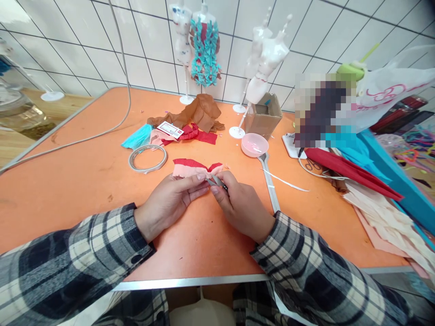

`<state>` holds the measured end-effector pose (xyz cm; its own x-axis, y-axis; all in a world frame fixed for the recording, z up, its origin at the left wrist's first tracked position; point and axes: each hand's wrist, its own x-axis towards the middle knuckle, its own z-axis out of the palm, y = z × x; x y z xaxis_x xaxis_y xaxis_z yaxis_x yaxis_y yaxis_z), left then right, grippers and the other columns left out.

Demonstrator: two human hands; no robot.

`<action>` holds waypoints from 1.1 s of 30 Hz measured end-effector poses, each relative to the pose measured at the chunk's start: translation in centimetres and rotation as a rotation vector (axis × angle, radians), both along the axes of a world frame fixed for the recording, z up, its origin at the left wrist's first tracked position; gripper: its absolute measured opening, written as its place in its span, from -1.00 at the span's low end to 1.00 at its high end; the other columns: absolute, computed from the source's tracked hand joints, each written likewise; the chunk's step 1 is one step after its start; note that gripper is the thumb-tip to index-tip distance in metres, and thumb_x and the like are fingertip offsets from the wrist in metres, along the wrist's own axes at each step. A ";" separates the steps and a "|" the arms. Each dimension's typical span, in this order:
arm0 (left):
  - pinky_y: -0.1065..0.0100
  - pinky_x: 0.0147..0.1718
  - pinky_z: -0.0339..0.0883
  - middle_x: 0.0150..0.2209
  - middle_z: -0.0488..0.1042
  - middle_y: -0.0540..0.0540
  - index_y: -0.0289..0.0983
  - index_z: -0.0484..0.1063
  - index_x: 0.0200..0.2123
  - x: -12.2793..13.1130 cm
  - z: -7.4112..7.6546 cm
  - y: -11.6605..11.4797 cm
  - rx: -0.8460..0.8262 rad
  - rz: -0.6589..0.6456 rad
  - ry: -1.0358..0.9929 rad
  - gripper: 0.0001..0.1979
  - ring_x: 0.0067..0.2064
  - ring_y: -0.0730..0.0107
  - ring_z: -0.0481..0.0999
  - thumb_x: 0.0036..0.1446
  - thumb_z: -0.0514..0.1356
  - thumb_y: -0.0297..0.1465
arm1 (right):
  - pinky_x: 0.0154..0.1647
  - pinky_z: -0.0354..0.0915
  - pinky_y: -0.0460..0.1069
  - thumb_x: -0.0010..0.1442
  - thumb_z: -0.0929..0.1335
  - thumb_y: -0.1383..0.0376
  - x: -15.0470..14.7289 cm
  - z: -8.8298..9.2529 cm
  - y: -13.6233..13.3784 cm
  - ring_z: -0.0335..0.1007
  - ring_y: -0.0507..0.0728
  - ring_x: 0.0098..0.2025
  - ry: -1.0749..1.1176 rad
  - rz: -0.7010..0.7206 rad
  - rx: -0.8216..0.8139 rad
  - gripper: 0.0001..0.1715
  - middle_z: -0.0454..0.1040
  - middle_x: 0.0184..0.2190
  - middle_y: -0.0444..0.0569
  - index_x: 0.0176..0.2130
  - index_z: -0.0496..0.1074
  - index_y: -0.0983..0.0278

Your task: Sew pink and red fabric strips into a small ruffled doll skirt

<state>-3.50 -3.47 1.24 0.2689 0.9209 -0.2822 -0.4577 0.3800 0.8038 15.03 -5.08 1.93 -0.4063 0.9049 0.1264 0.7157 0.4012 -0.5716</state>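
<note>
Evidently both hands are occupied near the front edge of the orange table, working on one small pink and red piece that lies between them, gathered narrow at its middle, with red along its far side and pale pink along the near one. The left hand comes in from its own side and pinches the piece closely between thumb and fingers, the thumb lying on top, close to the gathered part. The right hand has its thumb and forefinger closed around a slim grey tool, whose pointed end reaches the gathered middle beside the left thumb; the grip covers so much of the tool that its exact kind cannot be told. Both wrists leave checked sleeves. Beyond the left hand a roll of tape lies flat, and behind it are a turquoise piece, a white card resting on pink material, a red strip and a crumpled brown piece. Past the right hand lies a long grey implement, its far end just beside a pink bowl, with a cardboard box behind that. Farther back stand white dress forms and one covered in turquoise bows.
</note>
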 end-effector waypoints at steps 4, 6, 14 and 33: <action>0.28 -0.01 0.55 -0.15 0.72 -0.23 -0.32 0.69 -0.31 0.1 0.3 -0.1 0.011 -0.008 -0.012 -0.93 -0.04 0.14 0.69 0.14 0.40 -0.43 | -0.30 0.30 0.03 0.49 0.16 0.10 -0.1 0.0 0.0 0.56 0.22 -0.31 0.005 0.057 0.003 -0.59 0.61 -0.19 0.04 0.15 0.28 0.28; 0.31 -0.04 0.55 -0.16 0.72 -0.22 -0.31 0.70 -0.31 0.1 0.3 -0.1 0.012 -0.004 -0.025 -0.94 -0.08 0.18 0.69 0.14 0.41 -0.44 | -0.30 0.31 0.04 0.49 0.16 0.12 -0.1 0.0 0.0 0.58 0.25 -0.28 -0.047 0.052 -0.015 -0.57 0.62 -0.16 0.07 0.18 0.27 0.30; 0.33 -0.04 0.55 -0.19 0.72 -0.16 -0.31 0.69 -0.30 0.0 -0.1 0.0 0.001 0.018 -0.037 -0.95 -0.08 0.23 0.68 0.13 0.41 -0.47 | -0.24 0.35 0.03 0.50 0.14 0.21 -0.1 -0.2 0.1 0.62 0.24 -0.19 -0.091 0.035 0.037 -0.61 0.62 0.00 0.11 0.19 0.30 0.26; 0.33 -0.08 0.56 -0.20 0.73 -0.17 -0.29 0.71 -0.31 0.1 0.1 0.0 0.036 0.005 -0.017 -0.94 -0.05 0.16 0.69 0.10 0.43 -0.44 | -0.32 0.32 0.02 0.50 0.18 0.13 -0.2 0.1 0.2 0.62 0.25 -0.24 -0.140 0.028 0.033 -0.55 0.66 -0.16 0.09 0.22 0.31 0.31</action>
